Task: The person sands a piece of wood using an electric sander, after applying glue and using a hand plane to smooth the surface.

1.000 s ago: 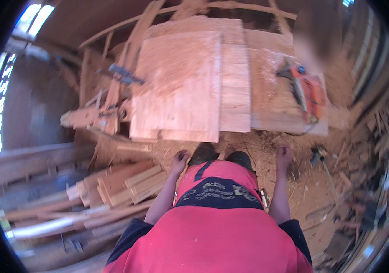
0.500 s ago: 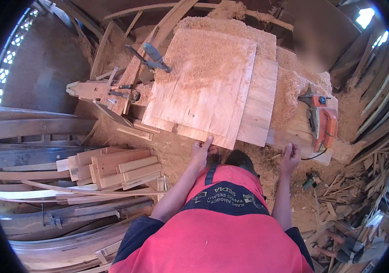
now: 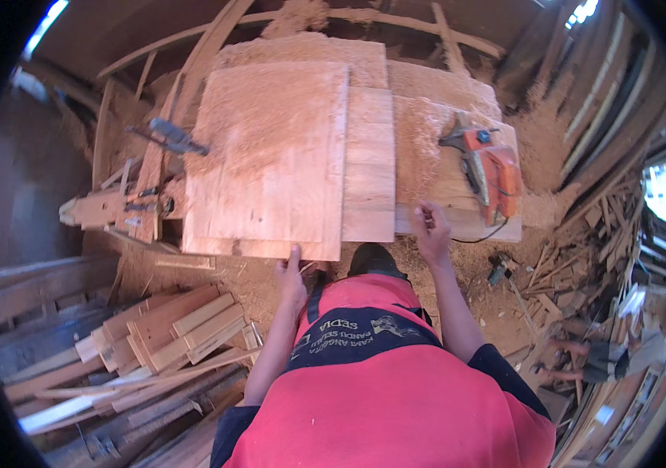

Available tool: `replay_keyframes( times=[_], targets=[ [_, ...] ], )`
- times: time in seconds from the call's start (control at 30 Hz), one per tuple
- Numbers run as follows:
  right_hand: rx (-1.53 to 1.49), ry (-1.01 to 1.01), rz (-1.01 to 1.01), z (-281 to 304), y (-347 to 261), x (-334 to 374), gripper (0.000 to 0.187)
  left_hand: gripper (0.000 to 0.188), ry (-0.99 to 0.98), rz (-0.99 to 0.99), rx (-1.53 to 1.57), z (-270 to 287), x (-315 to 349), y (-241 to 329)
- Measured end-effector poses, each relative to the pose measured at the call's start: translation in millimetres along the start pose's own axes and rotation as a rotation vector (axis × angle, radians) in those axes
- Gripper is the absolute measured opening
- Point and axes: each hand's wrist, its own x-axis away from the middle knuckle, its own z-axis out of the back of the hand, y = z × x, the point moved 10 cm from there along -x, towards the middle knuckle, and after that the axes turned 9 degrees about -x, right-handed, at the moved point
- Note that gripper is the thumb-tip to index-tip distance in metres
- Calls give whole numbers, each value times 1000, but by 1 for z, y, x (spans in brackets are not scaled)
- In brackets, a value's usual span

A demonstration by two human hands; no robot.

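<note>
A wide pale wooden panel [image 3: 271, 187], strewn with shavings, lies uppermost on stacked boards in front of me. My left hand [image 3: 292, 282] grips its near edge, thumb at the top edge and fingers mostly hidden below. Under its right side shows a second wooden panel [image 3: 370, 171]. My right hand [image 3: 432, 232] hovers near the front edge of the boards, fingers curled; whether anything is in them I cannot make out. Farther right, an orange electric planer [image 3: 495, 175] rests on a lower board [image 3: 442, 187], its dark cord running off the near side.
A grey-blue handled tool [image 3: 175, 136] stands left of the panel, near several smaller hand tools [image 3: 148, 201]. Cut wood blocks [image 3: 169, 324] are piled at lower left. Scrap wood [image 3: 575, 288] lies right, and another person [image 3: 621, 351] sits at lower right.
The whole view has swung, shifting the boards and planer leftward in the picture. My left thumb reaches less far over the panel's edge. Both hands otherwise keep about the same places beside the boards.
</note>
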Motion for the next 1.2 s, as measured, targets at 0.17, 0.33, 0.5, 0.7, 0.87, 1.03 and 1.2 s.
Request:
replay_keyframes(
  times=[0.17,0.33,0.5,0.7,0.87,1.03,1.2],
  targets=[
    [-74,117,44,47,6,-21,22,49,125,10,83,-25,16,12],
    [10,398,230,154,-9,-36,19,63,146,-18,102,-21,-5,-15],
    [108,728,169,294,61,-49,19,78,269,72,9,20,-34,-39],
    [291,617,-304,409,285,-88,24,81,387,97,-77,54,-59,-35],
    [403,117,-312,375,344,-171,32,61,479,194,-101,34,-40,-34],
    [717,-248,-176,316,339,-194,43,66,400,127,-154,60,-39,-18],
    [573,-256,-7,334,349,-138,39,51,524,180,-184,40,-24,-24]
  ],
)
